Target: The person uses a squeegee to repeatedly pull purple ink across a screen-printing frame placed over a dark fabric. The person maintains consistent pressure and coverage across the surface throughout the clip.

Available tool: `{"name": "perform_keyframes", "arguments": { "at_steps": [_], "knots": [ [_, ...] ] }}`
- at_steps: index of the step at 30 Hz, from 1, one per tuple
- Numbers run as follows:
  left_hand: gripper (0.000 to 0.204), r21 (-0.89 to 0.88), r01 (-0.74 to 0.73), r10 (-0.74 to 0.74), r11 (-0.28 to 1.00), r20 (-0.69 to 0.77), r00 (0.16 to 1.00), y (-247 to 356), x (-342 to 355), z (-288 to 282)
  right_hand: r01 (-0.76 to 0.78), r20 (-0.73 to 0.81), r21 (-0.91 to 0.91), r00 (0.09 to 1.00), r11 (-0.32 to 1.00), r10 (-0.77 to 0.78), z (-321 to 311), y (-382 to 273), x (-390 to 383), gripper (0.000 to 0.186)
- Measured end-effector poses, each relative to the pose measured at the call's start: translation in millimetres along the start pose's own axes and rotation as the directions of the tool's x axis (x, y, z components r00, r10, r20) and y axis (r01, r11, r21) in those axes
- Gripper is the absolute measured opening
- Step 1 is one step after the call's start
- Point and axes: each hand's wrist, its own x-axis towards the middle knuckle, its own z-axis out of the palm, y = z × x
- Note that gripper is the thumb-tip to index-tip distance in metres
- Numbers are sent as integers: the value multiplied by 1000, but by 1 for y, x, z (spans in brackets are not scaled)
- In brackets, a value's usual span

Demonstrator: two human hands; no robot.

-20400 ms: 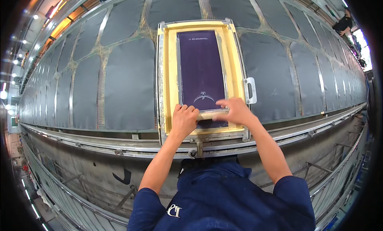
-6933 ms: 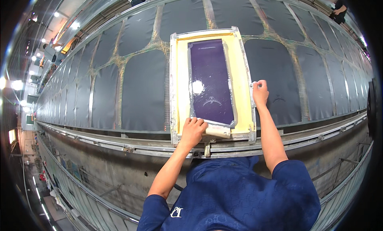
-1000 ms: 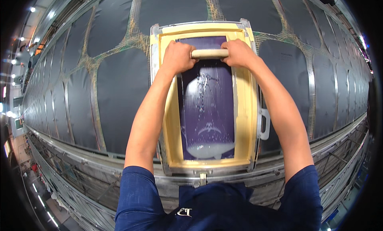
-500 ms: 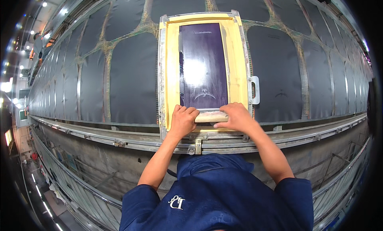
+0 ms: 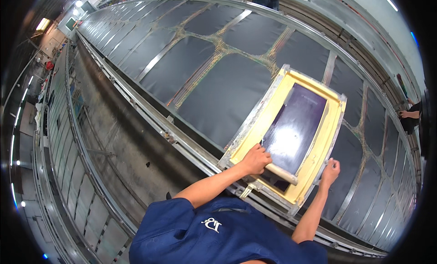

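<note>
Frame [image 5: 328, 127], yellow-lined, lay over grey panels [image 5: 223, 100]; left hand [image 5: 256, 160] gripped squeegee bar [image 5: 284, 173] within, right hand [image 5: 331, 170] curled at frame's right side. Step, seemingly: frame handling; next move probably called for even, two-sided support.

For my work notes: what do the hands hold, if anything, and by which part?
Left hand: the squeegee, by its left end. Right hand: at the frame, right side; hold unclear.

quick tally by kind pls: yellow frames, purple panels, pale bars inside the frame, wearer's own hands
Yellow frame: 1
Purple panel: 1
Pale bar: 1
Left hand and right hand: 2
Total: 5
</note>
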Motion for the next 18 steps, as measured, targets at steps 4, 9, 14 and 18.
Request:
{"name": "perform_keyframes", "arguments": {
  "at_steps": [4, 9, 14, 18],
  "knots": [
    [23, 15, -36, 38, 999, -79, 996, -36, -10, -26, 66, -50, 26, 997, 997, -65, 26, -53, -24, 29],
    [27, 86, -23, 21, 996, 23, 1000, -159, -51, -78, 100, -76, 180, 993, 979, -87, 152, -83, -88, 31],
    [37, 12, -93, 93, 996, -10, 996, -275, -103, -139, 48, -61, 196, 997, 979, -37, 238, -155, -144, 32],
    [35, 56, -97, 99, 994, -33, 995, -277, -143, -168, -10, -41, 171, 999, 985, 17, 254, -173, -157, 32]
  ]
}}
